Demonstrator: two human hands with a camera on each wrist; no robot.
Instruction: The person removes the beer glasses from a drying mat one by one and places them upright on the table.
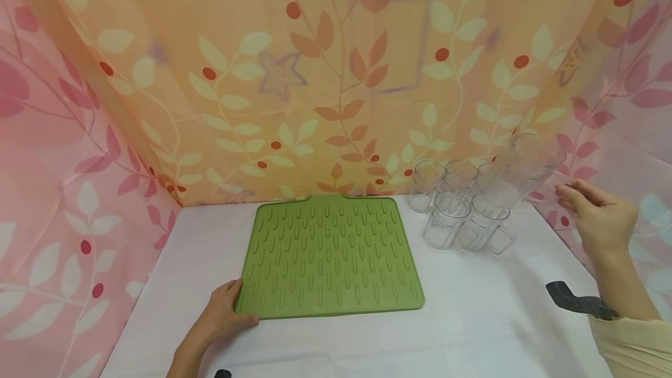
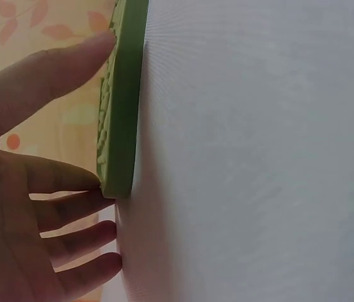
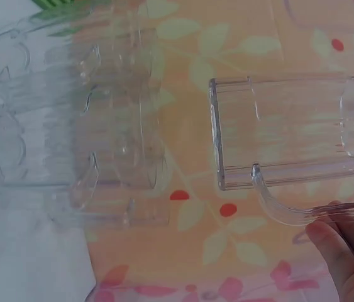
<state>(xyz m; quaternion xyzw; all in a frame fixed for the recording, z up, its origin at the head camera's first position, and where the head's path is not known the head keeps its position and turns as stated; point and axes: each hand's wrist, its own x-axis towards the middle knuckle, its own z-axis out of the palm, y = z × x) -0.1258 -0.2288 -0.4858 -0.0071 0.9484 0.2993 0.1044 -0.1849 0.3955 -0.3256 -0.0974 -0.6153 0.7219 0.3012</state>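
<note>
My right hand (image 1: 604,214) grips the handle of a clear glass mug (image 3: 290,132) and holds it raised. In the head view the mug is faint and blurred against the cloth. Several more clear glass mugs (image 1: 446,220) stand together on the table, to the left of and below the raised one. At the front left corner of a green ridged mat (image 1: 328,261), my left hand (image 1: 220,311) rests with its fingers spread. Its thumb touches the mat's front edge and the index finger touches the corner, as the left wrist view shows.
A white cloth covers the table (image 1: 336,349). Behind it hangs an orange leaf-patterned curtain (image 1: 236,92). Pink patterned curtains (image 1: 47,191) close off both sides. The standing mugs sit close by the mat's right edge and the back curtain.
</note>
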